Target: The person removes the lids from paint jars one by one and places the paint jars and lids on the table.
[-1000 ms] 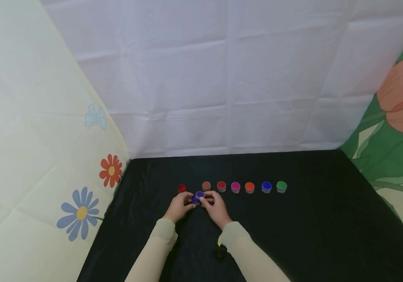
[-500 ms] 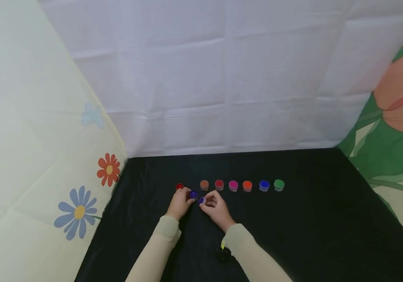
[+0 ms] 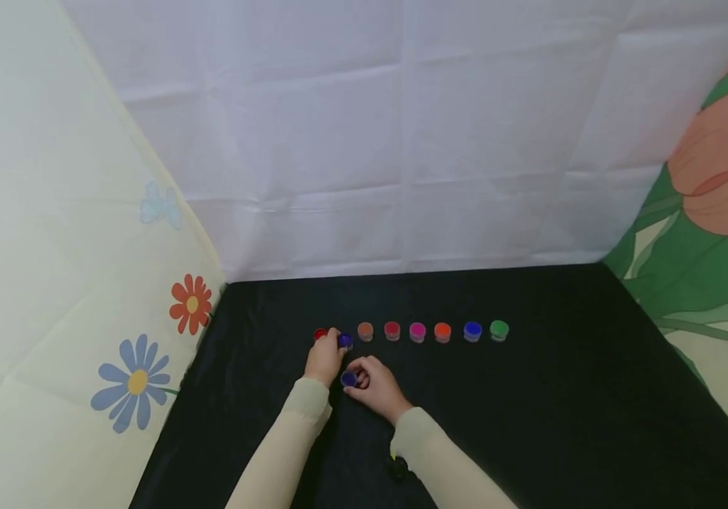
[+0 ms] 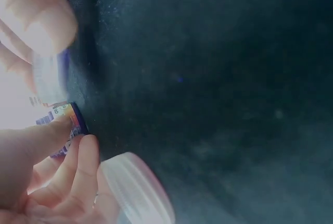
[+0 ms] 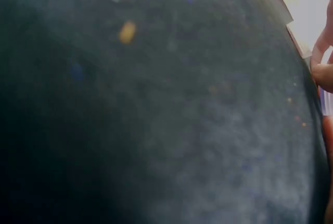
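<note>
A small round red plastic pot (image 3: 319, 333) sits just beside the fingers of the left hand (image 3: 324, 360), which pinch a small round purple plastic pot (image 3: 345, 341) with a printed label. Nearer the person, the right hand (image 3: 378, 387) pinches a round purple piece with a clear rim (image 3: 348, 379). Beyond its fingers, rightward, six clear-sided, coloured round pots (image 3: 418, 331) stand on black cloth (image 3: 561, 403).

The left hand (image 3: 324, 360) lies farther forward than the right hand (image 3: 377, 389), both pinching, with forearms (image 3: 280, 452) angled inward
</note>
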Action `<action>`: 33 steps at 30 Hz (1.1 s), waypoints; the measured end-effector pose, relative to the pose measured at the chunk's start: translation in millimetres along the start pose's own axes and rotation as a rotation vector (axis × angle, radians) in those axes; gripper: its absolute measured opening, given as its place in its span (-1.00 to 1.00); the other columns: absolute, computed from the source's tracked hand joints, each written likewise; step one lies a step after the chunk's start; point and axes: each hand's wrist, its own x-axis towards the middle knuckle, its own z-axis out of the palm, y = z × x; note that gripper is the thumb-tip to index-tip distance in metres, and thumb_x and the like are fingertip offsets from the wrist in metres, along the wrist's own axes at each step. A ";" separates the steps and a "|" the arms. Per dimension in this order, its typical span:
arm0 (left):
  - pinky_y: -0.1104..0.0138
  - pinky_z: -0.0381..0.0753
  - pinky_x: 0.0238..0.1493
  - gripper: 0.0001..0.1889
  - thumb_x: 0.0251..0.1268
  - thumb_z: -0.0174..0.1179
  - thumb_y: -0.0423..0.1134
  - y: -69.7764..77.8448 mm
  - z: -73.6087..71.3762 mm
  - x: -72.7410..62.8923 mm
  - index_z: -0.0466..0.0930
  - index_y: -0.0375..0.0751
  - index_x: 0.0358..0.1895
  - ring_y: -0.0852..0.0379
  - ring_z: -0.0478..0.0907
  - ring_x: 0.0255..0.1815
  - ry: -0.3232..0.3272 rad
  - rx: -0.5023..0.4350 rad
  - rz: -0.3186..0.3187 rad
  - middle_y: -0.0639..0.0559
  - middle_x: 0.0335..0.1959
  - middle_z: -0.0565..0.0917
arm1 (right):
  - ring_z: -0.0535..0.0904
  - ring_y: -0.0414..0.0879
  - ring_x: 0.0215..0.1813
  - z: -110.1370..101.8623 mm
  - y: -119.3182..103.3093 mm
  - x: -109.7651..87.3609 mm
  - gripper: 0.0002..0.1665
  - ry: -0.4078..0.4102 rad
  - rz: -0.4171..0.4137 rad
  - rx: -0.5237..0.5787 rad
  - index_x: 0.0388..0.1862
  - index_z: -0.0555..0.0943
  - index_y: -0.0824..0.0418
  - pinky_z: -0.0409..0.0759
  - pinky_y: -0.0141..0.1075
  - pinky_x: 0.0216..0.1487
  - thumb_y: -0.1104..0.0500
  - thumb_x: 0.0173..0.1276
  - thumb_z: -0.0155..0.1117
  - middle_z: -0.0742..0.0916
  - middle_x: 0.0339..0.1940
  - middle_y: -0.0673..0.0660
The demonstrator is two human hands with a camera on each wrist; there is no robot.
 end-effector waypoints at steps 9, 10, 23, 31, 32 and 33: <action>-0.03 0.68 -0.18 -0.72 0.45 0.24 -0.30 7.3 -1.4 3.2 0.50 -0.38 0.08 -0.27 0.69 -0.27 0.024 0.004 -0.036 -0.34 -0.20 0.68 | 0.44 -0.26 -0.33 7.6 -3.4 -0.6 -0.63 0.027 -0.031 -0.136 -0.06 0.65 0.21 0.52 -0.33 -0.26 0.21 0.19 0.57 0.59 -0.26 0.00; -0.04 0.68 -0.18 -0.72 0.46 0.24 -0.30 7.8 -1.7 3.7 0.50 -0.38 0.09 -0.28 0.69 -0.27 0.024 0.005 -0.041 -0.35 -0.19 0.68 | 0.44 -0.25 -0.33 7.7 -4.1 -0.4 -0.63 0.029 -0.034 -0.143 -0.06 0.65 0.20 0.52 -0.32 -0.26 0.20 0.19 0.58 0.59 -0.26 0.00; -0.04 0.67 -0.12 -0.58 0.47 0.22 -0.31 12.2 -4.4 2.3 0.41 -0.45 0.26 -0.30 0.70 -0.19 -0.011 -0.028 -0.109 -0.39 -0.11 0.69 | 0.46 -0.22 -0.31 5.7 -4.7 -2.4 -0.61 0.013 -0.003 -0.141 -0.03 0.64 0.22 0.53 -0.30 -0.23 0.20 0.20 0.57 0.60 -0.24 0.01; 0.01 0.67 -0.24 -0.80 0.42 0.23 -0.40 7.7 -5.3 -9.2 0.49 -0.38 0.00 -0.21 0.67 -0.31 0.060 -0.023 -0.047 -0.27 -0.27 0.65 | 0.51 -0.15 -0.22 -3.3 -7.3 -3.6 -0.50 -0.061 0.024 -0.105 0.12 0.58 0.30 0.57 -0.28 -0.13 0.25 0.23 0.53 0.61 -0.12 0.09; 0.01 0.66 -0.25 -0.83 0.42 0.22 -0.41 7.3 -5.7 -10.8 0.50 -0.36 -0.03 -0.20 0.66 -0.32 0.077 -0.031 -0.044 -0.25 -0.28 0.64 | 0.53 -0.13 -0.20 -5.5 -7.7 -4.3 -0.49 -0.066 0.031 -0.090 0.13 0.58 0.31 0.59 -0.26 -0.11 0.27 0.23 0.53 0.62 -0.10 0.11; 0.01 0.65 -0.26 -0.86 0.41 0.22 -0.41 6.9 -6.1 -12.5 0.50 -0.34 -0.06 -0.19 0.65 -0.33 0.090 -0.038 -0.044 -0.23 -0.30 0.63 | 0.54 -0.12 -0.18 -7.6 -7.6 -5.1 -0.49 -0.069 0.043 -0.074 0.14 0.57 0.32 0.60 -0.25 -0.09 0.28 0.24 0.52 0.62 -0.09 0.12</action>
